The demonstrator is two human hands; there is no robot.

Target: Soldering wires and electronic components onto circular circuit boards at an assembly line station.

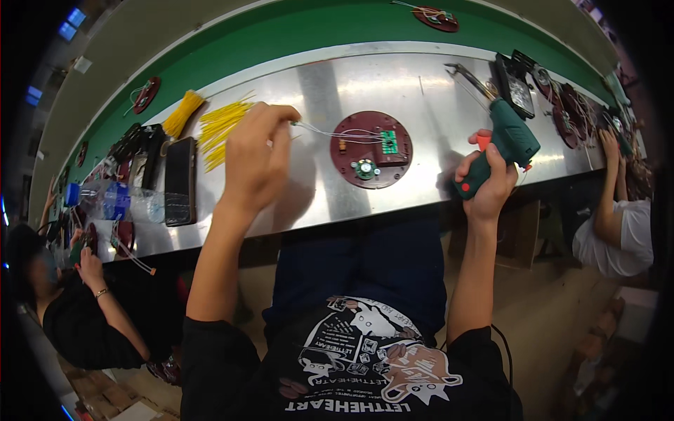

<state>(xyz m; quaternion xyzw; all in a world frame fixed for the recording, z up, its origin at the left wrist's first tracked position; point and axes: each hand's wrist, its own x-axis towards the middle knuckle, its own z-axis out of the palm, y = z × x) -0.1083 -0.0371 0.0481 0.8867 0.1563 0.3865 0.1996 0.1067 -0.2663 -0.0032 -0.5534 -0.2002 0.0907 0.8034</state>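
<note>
A round dark-red plate point(351, 170) lies in the middle of the metal bench, carrying a green circuit board point(390, 142), a smaller round green board point(365, 168) and a copper-coloured coil. Thin white wires point(319, 131) run leftward from it to my left hand point(260, 151), which pinches their ends, where a small green bit shows. My right hand point(488, 168) is wrapped around the handle of a green hot glue gun point(514, 133) with a red trigger. The gun points up and away, right of the plate and apart from it.
Loose yellow strips point(221, 130) and a yellow bundle point(184, 114) lie behind my left hand. Nearby are a black phone point(180, 181) and a plastic bottle point(116, 201) on its side. More dark-red plates point(567, 125) with wires sit at the right. Co-workers sit on both sides.
</note>
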